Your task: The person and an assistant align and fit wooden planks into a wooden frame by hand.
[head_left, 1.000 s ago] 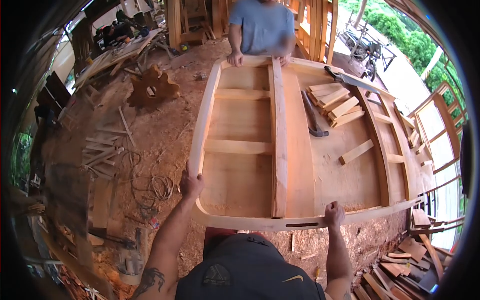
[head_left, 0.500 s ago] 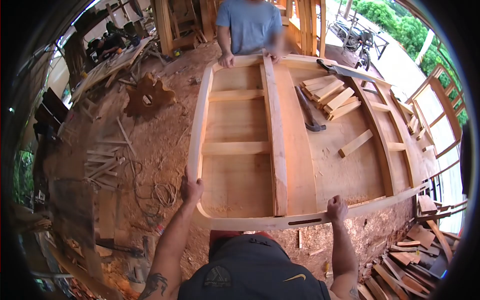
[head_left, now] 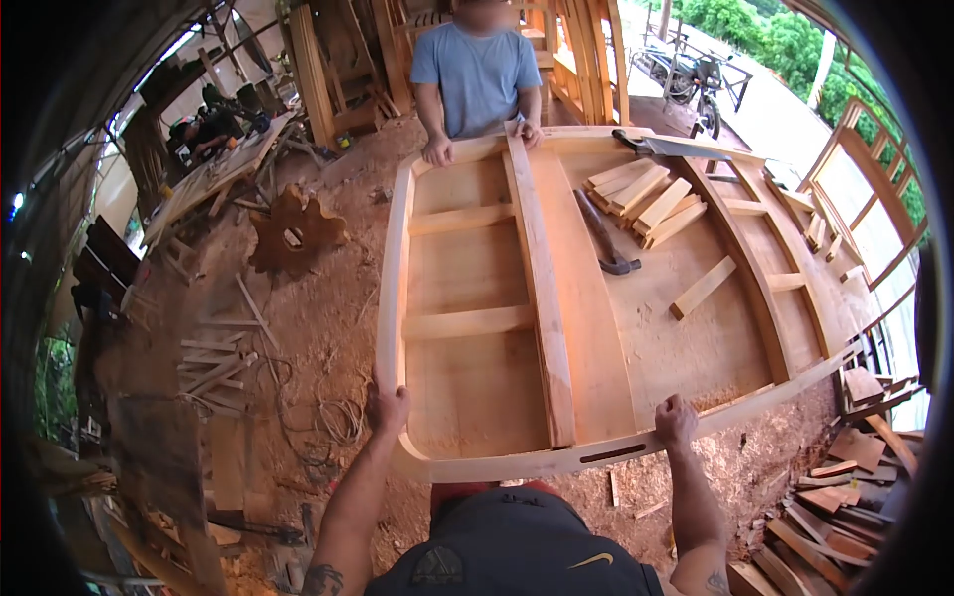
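Observation:
A large pale wooden frame (head_left: 586, 460) with rounded corners lies across the middle of the head view. My left hand (head_left: 388, 407) is closed around its left rail, close to the near corner. On the near rail, right of a long slot, my right hand (head_left: 677, 420) is closed over the edge; its fingertips are hidden. A loose plank (head_left: 537, 278) runs lengthwise over the frame. Inside lie a hammer (head_left: 604, 233), several short wood blocks (head_left: 651, 204) and a single block (head_left: 704, 287). A handsaw (head_left: 671, 146) rests at the far edge.
Across the frame stands a person in a blue shirt (head_left: 475, 79), both hands at its far edge and the plank's end. Another person (head_left: 194, 139) is at a bench, far left. Cord (head_left: 340, 422), sticks (head_left: 214, 368) and a gear-shaped wood piece (head_left: 295, 236) lie left; offcuts (head_left: 830, 497) lie right.
The camera view has tilted up slightly, so the frame and my hands sit lower in the picture. Both hands keep their places on the frame.

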`<action>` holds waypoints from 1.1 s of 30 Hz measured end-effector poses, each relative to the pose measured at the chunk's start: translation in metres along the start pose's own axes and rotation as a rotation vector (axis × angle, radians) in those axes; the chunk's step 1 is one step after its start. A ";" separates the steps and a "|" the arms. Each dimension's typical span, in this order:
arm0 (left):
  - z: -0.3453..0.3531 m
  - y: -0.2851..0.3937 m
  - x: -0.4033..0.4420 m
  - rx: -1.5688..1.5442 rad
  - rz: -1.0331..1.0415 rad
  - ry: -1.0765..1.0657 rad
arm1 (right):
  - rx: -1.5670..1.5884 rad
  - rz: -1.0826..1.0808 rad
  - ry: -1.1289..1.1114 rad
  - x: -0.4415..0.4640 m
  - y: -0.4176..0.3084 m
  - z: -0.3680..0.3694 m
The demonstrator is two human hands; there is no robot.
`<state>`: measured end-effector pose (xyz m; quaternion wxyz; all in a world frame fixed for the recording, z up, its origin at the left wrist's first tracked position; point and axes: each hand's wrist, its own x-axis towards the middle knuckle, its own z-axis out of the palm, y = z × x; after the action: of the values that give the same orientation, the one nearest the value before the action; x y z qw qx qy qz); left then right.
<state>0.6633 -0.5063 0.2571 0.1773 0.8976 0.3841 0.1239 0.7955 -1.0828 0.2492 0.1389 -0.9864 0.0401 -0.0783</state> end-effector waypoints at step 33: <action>0.006 -0.013 0.001 -0.045 -0.037 -0.011 | 0.015 -0.021 0.097 0.000 0.007 0.013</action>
<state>0.6582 -0.4987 0.2464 0.2020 0.8867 0.3968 0.1244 0.7973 -1.0859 0.2345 0.1436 -0.9807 0.0358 -0.1278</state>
